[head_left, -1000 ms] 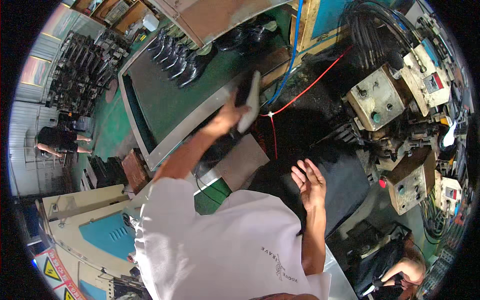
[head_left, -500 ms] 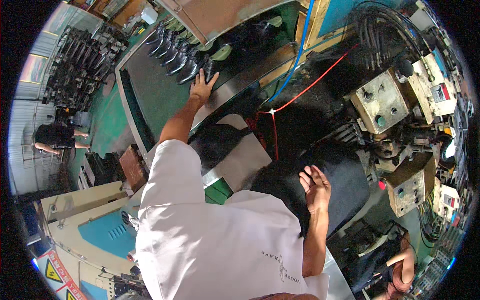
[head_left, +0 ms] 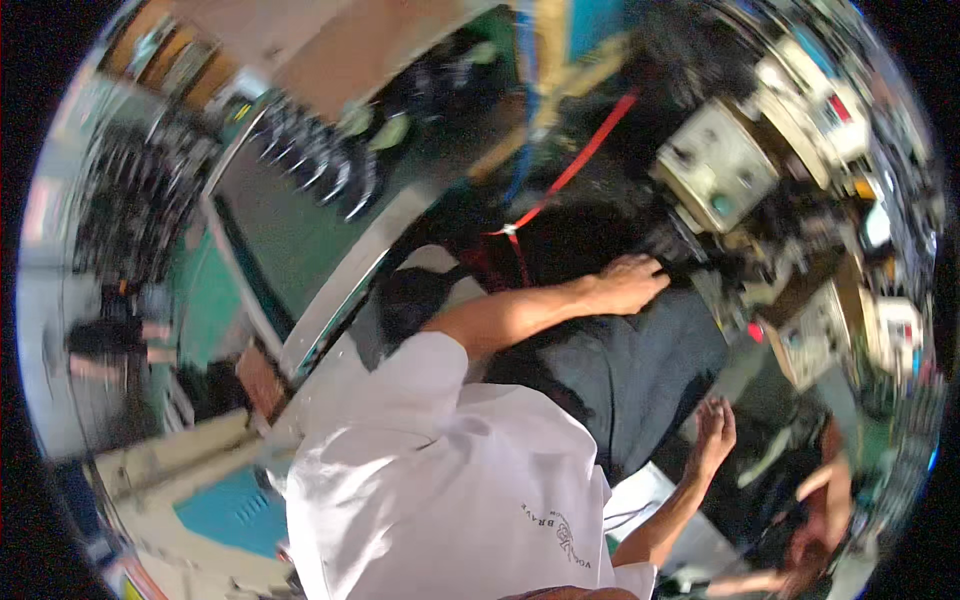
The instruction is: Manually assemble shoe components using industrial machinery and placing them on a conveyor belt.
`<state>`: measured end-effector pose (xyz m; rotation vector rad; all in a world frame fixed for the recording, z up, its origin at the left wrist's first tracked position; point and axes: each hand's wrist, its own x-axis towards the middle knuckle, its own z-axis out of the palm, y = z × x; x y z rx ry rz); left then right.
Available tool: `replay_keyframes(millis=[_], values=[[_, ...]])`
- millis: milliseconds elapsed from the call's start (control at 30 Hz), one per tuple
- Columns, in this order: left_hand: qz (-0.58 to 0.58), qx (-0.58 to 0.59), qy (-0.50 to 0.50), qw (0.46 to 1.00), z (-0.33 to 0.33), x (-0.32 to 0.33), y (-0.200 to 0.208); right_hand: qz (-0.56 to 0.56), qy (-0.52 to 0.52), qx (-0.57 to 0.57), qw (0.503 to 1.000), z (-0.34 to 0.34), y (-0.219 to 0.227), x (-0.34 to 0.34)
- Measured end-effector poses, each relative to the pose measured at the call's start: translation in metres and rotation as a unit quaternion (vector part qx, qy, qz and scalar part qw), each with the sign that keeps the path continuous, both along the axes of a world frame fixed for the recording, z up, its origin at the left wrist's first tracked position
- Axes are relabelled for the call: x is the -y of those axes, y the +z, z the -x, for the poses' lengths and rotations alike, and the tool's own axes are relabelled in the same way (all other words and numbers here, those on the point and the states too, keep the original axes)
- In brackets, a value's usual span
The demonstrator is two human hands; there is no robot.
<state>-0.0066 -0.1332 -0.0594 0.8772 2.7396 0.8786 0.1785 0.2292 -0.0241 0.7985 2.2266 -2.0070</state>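
Note:
My left hand (head_left: 630, 284) hangs over my dark trousers (head_left: 640, 360), palm down, fingers loosely bent and slightly apart. Nothing shows in it. My right hand (head_left: 713, 428) is beside my right thigh, its fingers loosely bent and blurred by motion; no object shows in it either. Both hands are apart from the machine control boxes. A row of shiny black shoes (head_left: 335, 180), some beside pale green parts (head_left: 390, 131), lies on a dark conveyor-like surface (head_left: 285, 220) at the far left, away from both hands.
A metal rail (head_left: 345, 283) edges the dark surface. Ahead, a red cord (head_left: 590, 145) and a blue hose (head_left: 526, 110) hang down. Worn control boxes (head_left: 715, 165) with buttons stand at right. Another person's arm (head_left: 828, 480) is at lower right; a person (head_left: 105, 345) stands far left.
My left hand has left the shoes and swung right, over my lap. My right hand has moved right and nearer to me. The view has turned and blurred.

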Motion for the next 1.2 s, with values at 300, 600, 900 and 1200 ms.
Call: replay_keyframes(millis=[300, 600, 900, 1200], values=[[-0.063, -0.153, -0.095, 0.982, -0.018, -0.125, -0.049, -0.237, -0.492, 0.34, 0.765, -0.567, -0.069, -0.131], [0.014, -0.057, -0.154, 0.986, -0.006, -0.118, -0.055, -0.339, 0.098, 0.701, 0.619, -0.783, -0.147, 0.119], [0.033, -0.067, -0.17, 0.983, 0.003, -0.108, -0.049, -0.15, -0.628, 0.599, 0.474, -0.692, -0.106, -0.005], [0.065, -0.095, -0.166, 0.979, 0.003, -0.107, -0.039, -0.079, -0.659, 0.457, 0.592, -0.703, -0.126, -0.002]])
